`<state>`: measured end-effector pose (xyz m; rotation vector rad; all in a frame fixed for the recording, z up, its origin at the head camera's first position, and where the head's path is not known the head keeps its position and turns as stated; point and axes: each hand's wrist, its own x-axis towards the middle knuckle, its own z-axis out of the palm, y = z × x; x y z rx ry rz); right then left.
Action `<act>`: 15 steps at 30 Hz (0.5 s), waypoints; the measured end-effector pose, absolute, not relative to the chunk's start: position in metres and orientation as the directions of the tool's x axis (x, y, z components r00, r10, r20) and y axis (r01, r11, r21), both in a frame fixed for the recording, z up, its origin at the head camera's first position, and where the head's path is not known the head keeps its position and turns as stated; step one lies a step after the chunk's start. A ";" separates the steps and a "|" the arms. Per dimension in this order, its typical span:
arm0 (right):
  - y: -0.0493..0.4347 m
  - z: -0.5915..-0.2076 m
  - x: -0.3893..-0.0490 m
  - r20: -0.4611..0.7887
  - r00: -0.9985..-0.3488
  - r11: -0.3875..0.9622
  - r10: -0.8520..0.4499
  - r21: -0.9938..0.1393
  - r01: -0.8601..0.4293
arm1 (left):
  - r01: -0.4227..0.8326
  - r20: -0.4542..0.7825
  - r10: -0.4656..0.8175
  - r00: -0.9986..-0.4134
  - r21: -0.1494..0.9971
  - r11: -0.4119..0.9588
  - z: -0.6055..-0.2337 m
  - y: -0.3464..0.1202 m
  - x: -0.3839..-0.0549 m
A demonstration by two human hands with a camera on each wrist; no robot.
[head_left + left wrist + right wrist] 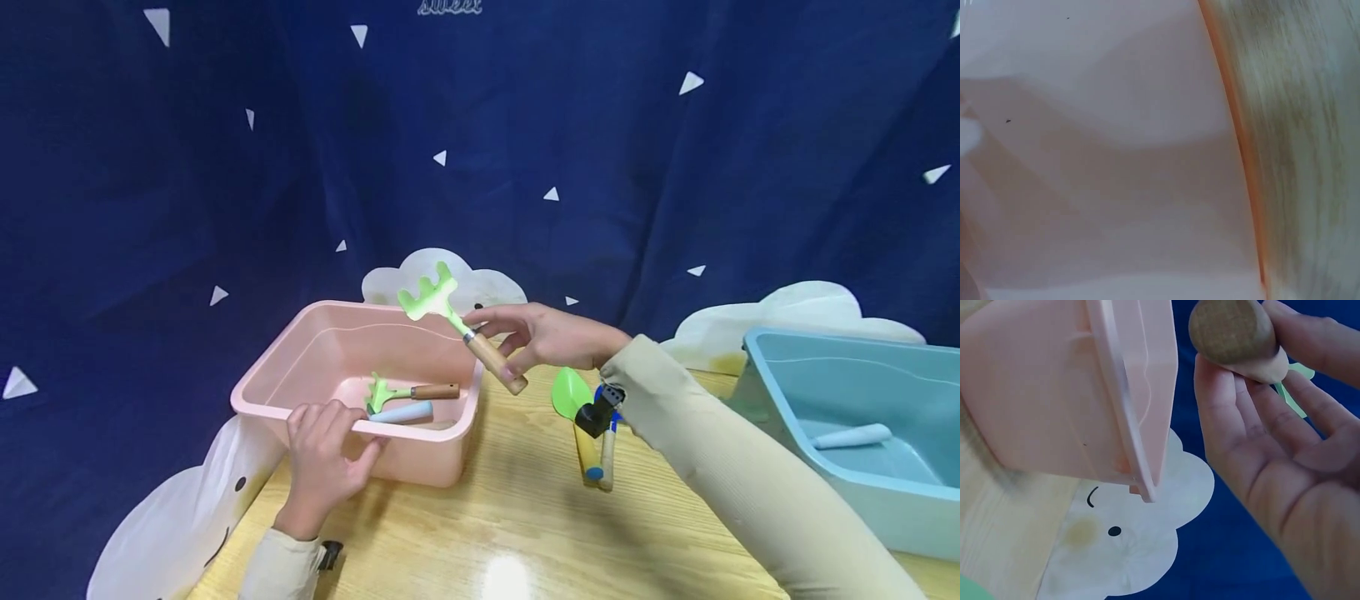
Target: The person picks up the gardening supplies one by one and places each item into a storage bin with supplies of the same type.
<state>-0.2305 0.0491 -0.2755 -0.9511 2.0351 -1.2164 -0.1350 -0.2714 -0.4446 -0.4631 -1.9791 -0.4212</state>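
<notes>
My right hand (536,332) pinches the wooden handle of a small green toy rake (495,362), whose tines point up and left over the far right rim of the pink bin (247,396). In the right wrist view the round wooden handle end (1225,331) sits between thumb and fingers, beside the bin's outer wall. My left hand (322,454) grips the bin's near rim, fingers over the edge and thumb outside. Inside the bin lie another green rake (435,391) with a brown handle and a light blue handle (405,412). The left wrist view shows mostly the bin's pink wall (1116,206).
On the wooden table (510,500) right of the bin lie a green shovel (572,392) with a yellow handle and a blue tool with a wooden handle (608,458). A blue bin (772,392) holding a light blue handle (855,436) stands at right. Behind hangs a dark blue curtain (487,108).
</notes>
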 end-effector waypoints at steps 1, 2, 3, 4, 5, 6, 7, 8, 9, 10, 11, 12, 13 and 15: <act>0.047 -0.275 -0.233 -0.123 -0.584 0.341 -0.802 -0.898 -0.279 | 0.492 0.898 0.138 -0.418 0.096 0.865 -0.445 -0.271 -0.135; 0.046 -0.274 -0.235 -0.125 -0.589 0.348 -0.798 -0.894 -0.281 | 0.490 0.895 0.137 -0.425 0.100 0.866 -0.445 -0.272 -0.134; 0.044 -0.274 -0.237 -0.125 -0.592 0.353 -0.796 -0.890 -0.287 | 0.488 0.893 0.136 -0.429 0.103 0.867 -0.445 -0.272 -0.134; 0.043 -0.273 -0.238 -0.123 -0.593 0.351 -0.795 -0.892 -0.286 | 0.487 0.892 0.135 -0.432 0.104 0.867 -0.445 -0.271 -0.133; 0.041 -0.272 -0.239 -0.121 -0.592 0.346 -0.797 -0.894 -0.284 | 0.486 0.891 0.135 -0.433 0.105 0.868 -0.445 -0.271 -0.132; 0.039 -0.272 -0.240 -0.118 -0.589 0.342 -0.799 -0.896 -0.285 | 0.486 0.892 0.134 -0.432 0.105 0.868 -0.445 -0.271 -0.132; 0.036 -0.271 -0.240 -0.113 -0.586 0.337 -0.803 -0.896 -0.289 | 0.485 0.893 0.133 -0.430 0.105 0.868 -0.445 -0.270 -0.131; 0.033 -0.270 -0.241 -0.111 -0.580 0.332 -0.807 -0.898 -0.290 | 0.486 0.894 0.132 -0.428 0.105 0.868 -0.445 -0.271 -0.131; 0.029 -0.269 -0.241 -0.109 -0.574 0.327 -0.812 -0.899 -0.292 | 0.486 0.895 0.130 -0.427 0.105 0.868 -0.445 -0.271 -0.130; 0.025 -0.268 -0.241 -0.107 -0.567 0.320 -0.817 -0.902 -0.291 | 0.485 0.896 0.129 -0.426 0.106 0.868 -0.445 -0.271 -0.129; 0.020 -0.267 -0.242 -0.106 -0.560 0.321 -0.821 -0.898 -0.301 | 0.484 0.897 0.127 -0.424 0.105 0.869 -0.445 -0.271 -0.129; 0.015 -0.266 -0.243 -0.107 -0.553 0.320 -0.826 -0.897 -0.304 | 0.482 0.898 0.126 -0.421 0.104 0.870 -0.444 -0.272 -0.128; 0.011 -0.265 -0.243 -0.109 -0.547 0.317 -0.830 -0.899 -0.302 | 0.481 0.900 0.124 -0.417 0.102 0.871 -0.444 -0.272 -0.127; 0.001 -0.264 -0.245 -0.117 -0.537 0.319 -0.835 -0.899 -0.301 | 0.479 0.904 0.124 -0.409 0.098 0.872 -0.443 -0.273 -0.126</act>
